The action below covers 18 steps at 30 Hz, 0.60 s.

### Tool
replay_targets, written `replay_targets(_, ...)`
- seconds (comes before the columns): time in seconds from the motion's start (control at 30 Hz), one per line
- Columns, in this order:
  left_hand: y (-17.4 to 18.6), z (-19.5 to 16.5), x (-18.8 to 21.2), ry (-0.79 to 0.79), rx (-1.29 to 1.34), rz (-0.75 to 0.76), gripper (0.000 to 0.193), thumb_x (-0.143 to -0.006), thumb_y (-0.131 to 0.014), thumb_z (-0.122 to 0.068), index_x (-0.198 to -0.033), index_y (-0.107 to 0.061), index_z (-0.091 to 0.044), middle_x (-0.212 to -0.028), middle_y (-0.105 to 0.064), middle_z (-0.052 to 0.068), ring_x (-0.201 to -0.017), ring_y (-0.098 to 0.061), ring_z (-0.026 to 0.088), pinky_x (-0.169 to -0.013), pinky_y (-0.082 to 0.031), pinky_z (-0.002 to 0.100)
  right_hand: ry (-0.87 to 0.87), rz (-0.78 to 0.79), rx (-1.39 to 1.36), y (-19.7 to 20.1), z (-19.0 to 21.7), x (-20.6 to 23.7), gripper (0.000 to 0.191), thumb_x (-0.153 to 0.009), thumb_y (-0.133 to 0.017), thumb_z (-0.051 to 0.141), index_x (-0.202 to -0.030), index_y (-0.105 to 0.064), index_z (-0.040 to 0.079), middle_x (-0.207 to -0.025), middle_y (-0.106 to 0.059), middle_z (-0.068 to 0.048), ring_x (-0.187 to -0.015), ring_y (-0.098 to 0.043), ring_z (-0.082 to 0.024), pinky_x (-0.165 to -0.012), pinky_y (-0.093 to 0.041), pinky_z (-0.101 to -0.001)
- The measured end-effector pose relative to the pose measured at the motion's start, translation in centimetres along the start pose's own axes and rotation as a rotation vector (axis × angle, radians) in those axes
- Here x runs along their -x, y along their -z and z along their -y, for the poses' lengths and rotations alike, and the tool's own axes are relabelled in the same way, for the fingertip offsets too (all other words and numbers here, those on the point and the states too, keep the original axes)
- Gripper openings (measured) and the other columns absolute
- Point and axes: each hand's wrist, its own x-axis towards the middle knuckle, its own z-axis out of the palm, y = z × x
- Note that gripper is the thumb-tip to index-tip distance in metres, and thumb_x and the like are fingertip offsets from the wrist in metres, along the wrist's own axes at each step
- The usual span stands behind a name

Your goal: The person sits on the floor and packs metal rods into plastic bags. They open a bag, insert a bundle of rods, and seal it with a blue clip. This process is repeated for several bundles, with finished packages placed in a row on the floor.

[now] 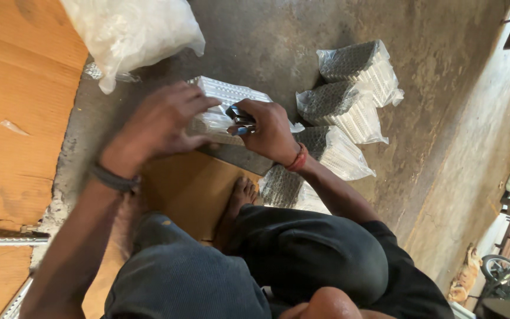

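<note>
Plywood (pixel 13 118) fills the far left, orange-brown and flat, with a metal strip (pixel 7 241) lying across its lower part; above it, at the top edge, a crumpled clear plastic bag (pixel 134 32) bulges over the grey concrete floor (pixel 267 41). Now your left hand (pixel 160 121), a dark band on its wrist; fingers spread and pressed flat on the near end of the clear-wrapped pack (pixel 225 106) of small metal parts, so it's pinning the pack down, not gripping round it. That pack sits right in the middle, resting on the far edge of a brown board (pixel 190 189) that lies across the floor in front of your knees, with a grey slab edge showing just under it. Moving across; your right hand (pixel 270 133), red thread at the wrist, is clenched around a small dark tool (pixel 240 118) with blue tips, held right against the pack's right end; what kind of tool it is, you can't tell from here. Your bare foot (pixel 237 207) rests on the board just below that hand; dark trousers fill the bottom of the view. Further right, more wrapped packs on the floor; one (pixel 334 153) just behind your right wrist, another (pixel 340 109) beyond it, a third (pixel 361 68) farthest back, all touching or nearly so in a slanted row; a further one (pixel 281 186) leans by your right forearm. Far right, a pale wall (pixel 479 153) and a bicycle wheel (pixel 497 269) in the corner.
</note>
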Motion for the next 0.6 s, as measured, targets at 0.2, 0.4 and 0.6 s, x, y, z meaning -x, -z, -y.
replay_targets(0.2, -1.8, 0.1, 0.8, 0.009, 0.118, -0.128, 0.009, -0.065, -0.061, -0.01, -0.068, -0.053, -0.005, -0.069, -0.048, 0.007, -0.068, -0.049, 0.024, -0.058, -0.041, 0.034, 0.014, 0.056, 0.076, 0.6, 1.5, -0.8, 0.025, -0.064, -0.068, 0.015, -0.082, -0.053, 0.006, -0.071, -0.054, -0.01, -0.064, -0.055, -0.027, -0.054, -0.043, -0.0319)
replay_targets(0.4, -2.1, 0.7, 0.9, 0.019, 0.136, -0.111, 0.009, -0.064, -0.06, -0.009, -0.063, -0.053, -0.004, -0.066, -0.047, 0.007, -0.066, -0.05, 0.024, -0.056, -0.041, 0.033, 0.058, 0.243, 0.466, 3.1, 3.0, -1.0, 0.066, -0.059, -0.068, 0.032, -0.106, -0.038, -0.003, -0.093, -0.043, -0.014, -0.066, -0.052, -0.028, -0.052, -0.042, -0.0351)
replay_targets(0.6, -1.9, 0.5, 0.5, 0.009, 0.133, -0.121, 0.007, -0.065, -0.06, -0.008, -0.064, -0.054, -0.005, -0.065, -0.047, 0.006, -0.066, -0.049, 0.023, -0.056, -0.042, 0.033, 0.172, 0.27, 0.575, 2.6, 4.2, -0.6, 0.059, -0.068, -0.062, 0.03, -0.107, -0.037, -0.007, -0.092, -0.041, -0.014, -0.078, -0.05, -0.023, -0.058, -0.043, -0.0307)
